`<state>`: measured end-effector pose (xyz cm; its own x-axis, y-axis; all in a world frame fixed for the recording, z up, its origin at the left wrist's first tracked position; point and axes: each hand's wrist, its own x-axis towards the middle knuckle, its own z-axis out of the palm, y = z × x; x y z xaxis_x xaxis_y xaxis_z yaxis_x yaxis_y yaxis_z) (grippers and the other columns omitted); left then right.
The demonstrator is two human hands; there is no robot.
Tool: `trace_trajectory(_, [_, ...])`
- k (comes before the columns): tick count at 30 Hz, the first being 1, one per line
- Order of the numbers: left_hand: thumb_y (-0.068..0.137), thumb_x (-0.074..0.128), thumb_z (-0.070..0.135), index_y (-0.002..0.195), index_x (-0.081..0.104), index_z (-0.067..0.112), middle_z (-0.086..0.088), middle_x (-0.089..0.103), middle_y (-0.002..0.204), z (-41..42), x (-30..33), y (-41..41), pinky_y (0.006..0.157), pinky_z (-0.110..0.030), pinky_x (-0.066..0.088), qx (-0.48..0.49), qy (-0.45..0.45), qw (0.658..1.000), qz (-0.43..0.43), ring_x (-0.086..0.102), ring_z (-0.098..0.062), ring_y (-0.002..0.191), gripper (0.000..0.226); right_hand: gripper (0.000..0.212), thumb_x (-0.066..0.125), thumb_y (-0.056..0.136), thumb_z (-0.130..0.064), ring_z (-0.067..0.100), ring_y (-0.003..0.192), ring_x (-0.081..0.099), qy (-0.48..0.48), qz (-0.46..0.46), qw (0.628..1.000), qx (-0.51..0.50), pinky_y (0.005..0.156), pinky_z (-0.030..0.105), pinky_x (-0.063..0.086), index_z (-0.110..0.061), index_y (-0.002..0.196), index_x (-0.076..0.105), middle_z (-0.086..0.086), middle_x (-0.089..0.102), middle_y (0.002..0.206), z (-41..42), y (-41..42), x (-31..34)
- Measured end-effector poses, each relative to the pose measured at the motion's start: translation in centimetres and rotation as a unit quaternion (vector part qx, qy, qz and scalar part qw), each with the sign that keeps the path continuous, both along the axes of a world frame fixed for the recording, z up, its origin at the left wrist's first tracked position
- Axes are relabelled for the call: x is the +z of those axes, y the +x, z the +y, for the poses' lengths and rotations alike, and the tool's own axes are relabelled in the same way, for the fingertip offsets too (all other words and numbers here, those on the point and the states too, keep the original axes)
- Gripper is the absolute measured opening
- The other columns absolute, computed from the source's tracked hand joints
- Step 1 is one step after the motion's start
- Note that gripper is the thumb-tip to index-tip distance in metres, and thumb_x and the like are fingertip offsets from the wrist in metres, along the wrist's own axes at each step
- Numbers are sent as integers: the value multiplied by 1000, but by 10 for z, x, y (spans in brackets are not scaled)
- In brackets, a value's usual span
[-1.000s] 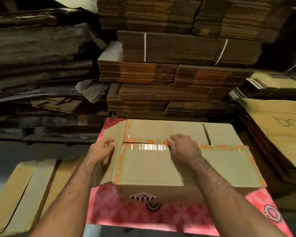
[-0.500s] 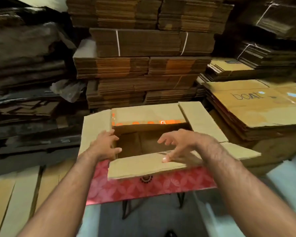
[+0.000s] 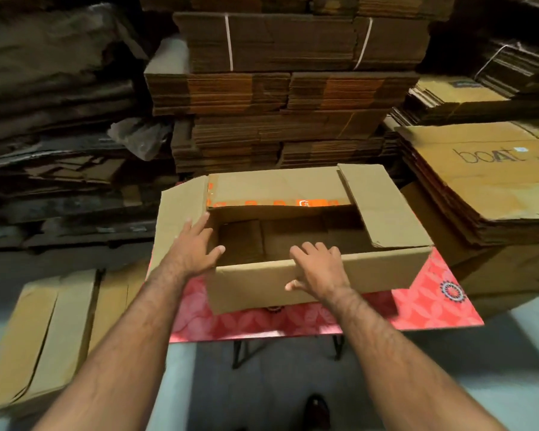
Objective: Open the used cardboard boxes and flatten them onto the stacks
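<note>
1. The bound stacks of flattened cardboard (image 3: 293,98) rise as a wall directly behind the box, filling the back of the view.
2. A lower stack with "boat" lettering (image 3: 486,178) sits to the right of the box; it looks like a handy place to lay the box once it is flat.
3. Loose flattened sheets (image 3: 44,334) lie on the floor to the left of the box.
4. The red patterned table (image 3: 433,303) carries the box and shows bare beneath and to the right of it.
5. The box (image 3: 293,244) stands upright on that table, mouth up, all four top flaps folded outward; the far flap bears orange tape (image 3: 311,203), and the inside looks empty.
6. The right hand (image 3: 319,269) lies over the near flap, fingers spread and nearly straight across its fold, thumb on the outer face; it grips nothing firmly.
7. The left hand (image 3: 193,244) presses flat on the left flap at the box's near-left corner, fingers extended, thumb reaching toward the opening.
8. The step in hand seems to be collapsing the opened box. To do it well, I judge the bottom seam must be released first, then opposite corners pushed diagonally so the walls fold along existing creases rather than buckling.
</note>
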<state>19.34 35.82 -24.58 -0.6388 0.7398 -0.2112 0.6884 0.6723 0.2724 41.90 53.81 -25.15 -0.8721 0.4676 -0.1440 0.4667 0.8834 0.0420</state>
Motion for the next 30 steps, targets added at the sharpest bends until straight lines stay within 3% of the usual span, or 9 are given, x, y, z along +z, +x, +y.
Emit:
trace_trajectory(5, [103,42,55,156,33,11,-7,3,171,24,3,20,124,-61,11,80,6,995,55,2,-31,157,70,92,44,74,-96,22,121,52,-63,32,997,-9,102,48,39,-30,138,47,-1,54,133,13,5,3])
trace_trajectory(9, [104,34,58,161,23,15,-6,1,171,73,3,70,124,-58,-1,48,52,996,52,-2,-24,158,72,89,23,93,-82,24,153,27,-131,145,968,-158,126,54,16,-24,159,34,3,34,165,24,12,9])
trace_trajectory(11, [105,31,57,162,21,16,-5,1,171,101,3,95,125,-58,0,19,50,998,42,-2,-23,158,70,88,24,99,-75,28,159,6,-129,123,965,-194,129,49,7,-17,165,17,12,12,172,37,14,14])
trace_trajectory(14, [105,28,57,162,19,19,-3,1,171,136,4,116,126,-57,2,-9,42,997,61,-1,-21,158,69,95,40,99,-69,30,159,-5,-63,114,968,-213,126,51,13,-11,165,6,15,-4,172,64,28,31])
trace_trajectory(16, [105,29,57,162,19,18,-5,3,171,149,3,119,126,-56,5,-13,44,996,72,1,-22,158,70,101,55,96,-62,31,159,-2,-17,126,965,-230,125,49,20,-8,164,5,16,-3,172,91,43,47])
trace_trajectory(19, [104,30,58,162,19,16,-5,0,171,156,-3,120,125,-57,12,-1,47,994,99,3,-23,157,72,100,59,93,-59,36,158,4,41,137,952,-273,126,52,11,-6,162,11,19,8,170,142,73,61])
trace_trajectory(22, [102,29,61,163,16,19,-2,-9,171,154,-9,126,125,-56,14,12,54,993,108,0,-22,158,74,98,53,96,-62,36,157,10,-22,111,944,-310,127,52,9,-1,161,11,20,14,168,184,104,49])
trace_trajectory(27, [102,32,60,163,15,22,2,-14,170,156,-11,128,124,-58,14,19,60,991,114,0,-20,157,74,99,48,101,-60,31,159,-1,-148,107,935,-303,129,49,6,2,162,0,19,1,172,199,124,3])
trace_trajectory(30, [102,33,61,163,14,23,4,-17,170,157,-12,126,122,-58,19,25,52,992,110,0,-19,157,75,95,52,101,-52,29,160,0,-95,116,947,-285,128,50,4,-2,163,1,15,2,172,196,113,7])
